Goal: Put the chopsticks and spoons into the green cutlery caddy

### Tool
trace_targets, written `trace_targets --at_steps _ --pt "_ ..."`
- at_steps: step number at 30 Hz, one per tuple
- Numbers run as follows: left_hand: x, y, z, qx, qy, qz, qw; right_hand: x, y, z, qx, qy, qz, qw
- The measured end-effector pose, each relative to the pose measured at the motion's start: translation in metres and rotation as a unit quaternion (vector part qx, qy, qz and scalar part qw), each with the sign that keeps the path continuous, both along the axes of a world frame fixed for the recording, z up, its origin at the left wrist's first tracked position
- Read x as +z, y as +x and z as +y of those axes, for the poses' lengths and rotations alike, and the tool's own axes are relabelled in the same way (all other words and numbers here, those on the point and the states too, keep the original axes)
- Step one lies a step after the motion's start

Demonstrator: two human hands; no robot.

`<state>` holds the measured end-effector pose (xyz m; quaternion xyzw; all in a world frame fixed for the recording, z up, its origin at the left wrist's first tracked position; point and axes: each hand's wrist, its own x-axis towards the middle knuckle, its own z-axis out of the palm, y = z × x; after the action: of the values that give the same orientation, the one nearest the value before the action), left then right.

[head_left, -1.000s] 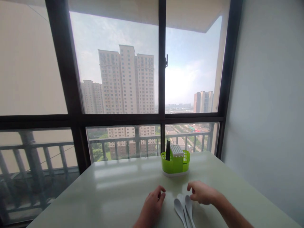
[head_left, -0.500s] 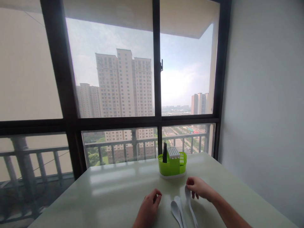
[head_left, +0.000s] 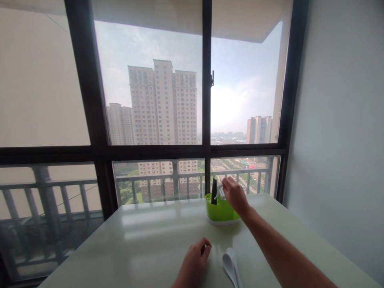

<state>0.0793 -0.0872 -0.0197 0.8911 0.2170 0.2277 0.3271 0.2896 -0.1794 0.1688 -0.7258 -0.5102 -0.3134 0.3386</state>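
Note:
My right hand (head_left: 235,194) is closed on a white spoon (head_left: 219,190) above the green cutlery holder (head_left: 222,213). Much of the spoon is hidden by the hand. Black chopsticks (head_left: 214,191) stand in the holder's left part, just beside the spoon. My left hand (head_left: 196,256) rests on the table with its fingers curled, and no object shows in it. To its right, two white spoons (head_left: 229,266) lie side by side on the table, bowls pointing away from me.
The pale, glossy table (head_left: 144,240) reaches to a dark-framed window (head_left: 156,152) at the back. A plain wall (head_left: 336,120) rises on the right. The holder stands near the table's far edge.
My right hand has lifted one white spoon off the table and carried it forward to above the green holder. My left hand keeps its place on the table. The view has shifted slightly.

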Motion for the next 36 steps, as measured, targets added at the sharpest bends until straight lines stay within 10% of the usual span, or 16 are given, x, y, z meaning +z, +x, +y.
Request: trace_targets --at_steps 10,20,26,31,36 --pt "-0.001 -0.001 -0.002 0.005 -0.001 0.000 1.000 -0.059 -0.005 0.047 -0.063 -0.105 -0.175 0.977" --pt "0.001 0.000 -0.002 -0.002 0.003 0.004 1.000 -0.063 -0.009 0.013 0.004 -0.116 -0.158 0.981" --pt "-0.002 0.000 0.000 -0.003 0.003 -0.004 1.000 -0.068 -0.023 -0.030 -0.010 -0.087 0.034 0.996" --pt "0.001 0.000 0.000 -0.008 0.005 -0.014 1.000 -0.120 -0.032 -0.064 0.046 -0.262 0.249 0.931" --pt "0.005 -0.002 0.000 -0.020 0.000 -0.019 1.000 -0.155 -0.049 -0.069 0.046 -0.268 0.254 0.928"
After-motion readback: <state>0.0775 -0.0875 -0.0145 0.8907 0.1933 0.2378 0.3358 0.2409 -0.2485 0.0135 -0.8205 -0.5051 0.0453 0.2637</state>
